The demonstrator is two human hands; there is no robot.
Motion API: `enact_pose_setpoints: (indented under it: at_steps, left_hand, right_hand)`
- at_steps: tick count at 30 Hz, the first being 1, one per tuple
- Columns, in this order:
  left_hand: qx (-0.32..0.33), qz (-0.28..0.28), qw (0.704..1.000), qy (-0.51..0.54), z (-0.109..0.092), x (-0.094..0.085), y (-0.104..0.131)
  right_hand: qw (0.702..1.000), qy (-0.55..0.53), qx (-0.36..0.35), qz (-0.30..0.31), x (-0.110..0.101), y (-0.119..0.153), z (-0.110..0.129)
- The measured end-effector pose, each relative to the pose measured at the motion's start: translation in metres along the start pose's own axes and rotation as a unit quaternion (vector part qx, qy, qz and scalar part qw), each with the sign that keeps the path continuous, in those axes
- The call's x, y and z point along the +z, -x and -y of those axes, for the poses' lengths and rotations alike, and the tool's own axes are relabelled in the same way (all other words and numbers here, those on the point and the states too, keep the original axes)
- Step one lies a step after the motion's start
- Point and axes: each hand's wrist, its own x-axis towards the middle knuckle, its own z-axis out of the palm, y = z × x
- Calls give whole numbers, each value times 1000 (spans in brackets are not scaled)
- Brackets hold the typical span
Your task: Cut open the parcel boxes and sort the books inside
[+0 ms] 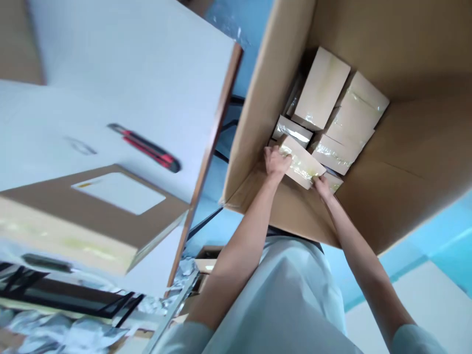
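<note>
Both my arms reach down into a large, deep cardboard carton (416, 132). Between my hands is a small taped cardboard box (301, 162), slightly tilted near the carton's near-left corner. My left hand (277, 161) grips its left end, and my right hand (322, 187) grips its right end with the fingers closed. Several similar boxes lie on the carton floor beyond it, among them a taller box (322, 88) and a box with shiny tape (334, 153). What lies under the held box is partly hidden.
To the left stands a white table (121, 64) with a brown edge. On it are a red and black utility knife (147, 147) and a closed cardboard box with a white label (118, 192). Crumpled plastic wrapping (70, 329) lies at lower left. The floor is blue.
</note>
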Motion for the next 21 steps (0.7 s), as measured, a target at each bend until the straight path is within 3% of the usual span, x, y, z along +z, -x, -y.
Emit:
enact_pose_setpoints:
  at_steps: [3, 6, 8, 11, 13, 15, 18, 21]
  left_hand:
    - [123, -35, 991, 47, -21, -52, 82]
    - [297, -113, 944, 85, -26, -112, 172]
    - [359, -179, 911, 100, -19, -155, 226]
    - [358, -274, 887, 99, 6, -221, 282]
    - [310, -326, 888, 94, 32, -266, 292]
    - [251, -364, 892, 92, 67, -308, 278]
    - [146, -393, 903, 97, 124, -361, 227]
    - [30, -340, 937, 75, 173, -393, 180]
  right_hand:
    - [999, -16, -46, -22, -46, 96, 33]
    - [984, -71, -157, -48, -81, 198, 65]
    - [969, -61, -235, -49, -90, 261, 86]
    - [952, -12, -306, 9, -78, 337, 118]
    - [940, 30, -331, 84, -53, 368, 137]
    - [916, 48, -348, 192, -13, 378, 153]
    - [863, 18, -340, 372, 74, 367, 164]
    - [864, 26, -257, 433, 172, 356, 159]
